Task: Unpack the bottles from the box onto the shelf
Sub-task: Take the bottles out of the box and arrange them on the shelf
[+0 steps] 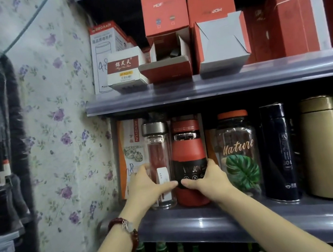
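Holding the clear bottle (160, 167) in our left hand (146, 185) and the red bottle (189, 163) in our right hand (207, 179), fingers wrapped, we risk clinking them together.

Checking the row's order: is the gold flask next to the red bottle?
No, the clear Nature jar and a navy flask stand between the red bottle and gold flask.

Bare forearms, no sleeves; a dark red beaded bracelet (126, 229) with a silver charm on the left wrist.
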Demonstrator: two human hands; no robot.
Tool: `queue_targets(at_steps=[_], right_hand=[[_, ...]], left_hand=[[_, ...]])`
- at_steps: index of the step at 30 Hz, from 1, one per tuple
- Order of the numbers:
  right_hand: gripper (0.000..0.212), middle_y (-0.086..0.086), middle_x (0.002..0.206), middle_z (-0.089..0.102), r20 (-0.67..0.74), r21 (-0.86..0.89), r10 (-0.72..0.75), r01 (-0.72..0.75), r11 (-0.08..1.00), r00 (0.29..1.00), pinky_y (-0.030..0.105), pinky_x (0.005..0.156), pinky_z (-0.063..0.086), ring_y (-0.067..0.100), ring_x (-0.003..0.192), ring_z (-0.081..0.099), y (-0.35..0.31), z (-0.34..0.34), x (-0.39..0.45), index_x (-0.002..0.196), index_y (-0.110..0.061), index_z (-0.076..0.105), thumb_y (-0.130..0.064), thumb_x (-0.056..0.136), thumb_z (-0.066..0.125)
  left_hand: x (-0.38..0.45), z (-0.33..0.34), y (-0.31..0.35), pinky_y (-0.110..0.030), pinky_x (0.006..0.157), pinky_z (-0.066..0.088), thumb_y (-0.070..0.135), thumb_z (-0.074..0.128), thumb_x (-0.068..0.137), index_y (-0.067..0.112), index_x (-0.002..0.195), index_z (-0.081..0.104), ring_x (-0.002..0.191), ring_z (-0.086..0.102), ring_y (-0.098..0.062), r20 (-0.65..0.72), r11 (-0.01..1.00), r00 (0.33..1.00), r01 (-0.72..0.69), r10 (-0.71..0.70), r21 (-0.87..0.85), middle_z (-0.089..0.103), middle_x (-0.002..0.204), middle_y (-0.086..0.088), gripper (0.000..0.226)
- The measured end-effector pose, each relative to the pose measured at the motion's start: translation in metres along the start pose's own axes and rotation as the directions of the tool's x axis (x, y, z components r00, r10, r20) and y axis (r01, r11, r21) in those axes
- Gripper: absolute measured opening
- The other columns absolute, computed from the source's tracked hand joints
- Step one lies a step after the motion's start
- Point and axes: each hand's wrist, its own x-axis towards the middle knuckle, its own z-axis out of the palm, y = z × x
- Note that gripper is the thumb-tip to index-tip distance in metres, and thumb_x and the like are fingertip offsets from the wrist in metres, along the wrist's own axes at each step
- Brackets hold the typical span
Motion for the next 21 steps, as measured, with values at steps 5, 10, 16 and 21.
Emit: queue_targets(at_steps=[5,10,16,21], right_hand=[[0.070,0.002,0.111,0.064,0.038,0.005,-0.012,0.011,1.000,0.999,0.036,0.088,0.054,0.020,0.101,0.063,0.005,-0.008,0.000,0.122,-0.018,0.048,-0.026,0.064,0.086],[0.073,0.006,0.118,0.061,0.005,-0.017,-0.026,0.026,1.000,1.000,0.040,0.093,0.051,0.024,0.106,0.061,0.002,-0.003,-0.005,0.122,-0.014,0.041,-0.027,0.065,0.085],[0.074,0.010,0.116,0.060,-0.055,-0.135,-0.021,0.013,0.991,0.998,0.038,0.089,0.052,0.026,0.105,0.060,-0.005,-0.002,-0.015,0.113,-0.007,0.043,-0.033,0.060,0.088],[0.072,0.008,0.112,0.061,-0.044,-0.151,-0.009,0.002,0.989,0.999,0.041,0.088,0.054,0.026,0.102,0.061,-0.005,-0.005,-0.017,0.113,-0.009,0.045,-0.034,0.061,0.087]], left_hand=[[0.010,-0.020,-0.004,-0.037,0.102,0.044,0.016,0.085,0.064,0.028,0.144,0.031,0.111,0.060,-0.018,0.281,0.972,0.957,0.134,-0.076,-0.193,0.058,0.131,-0.006,0.097],[0.010,-0.019,-0.013,-0.044,0.107,0.040,0.040,0.089,0.052,0.027,0.142,0.037,0.123,0.053,-0.020,0.300,0.975,0.951,0.139,-0.082,-0.175,0.050,0.139,0.000,0.104],[0.010,-0.006,-0.010,-0.039,0.105,0.043,0.058,0.087,0.038,0.025,0.140,0.039,0.120,0.055,-0.019,0.129,0.991,0.990,0.067,-0.052,-0.119,0.052,0.136,0.003,0.117],[0.011,-0.009,-0.011,-0.039,0.111,0.035,0.035,0.088,0.059,0.020,0.145,0.034,0.131,0.043,-0.021,0.182,0.980,0.982,0.078,-0.045,-0.181,0.043,0.146,-0.002,0.103]])
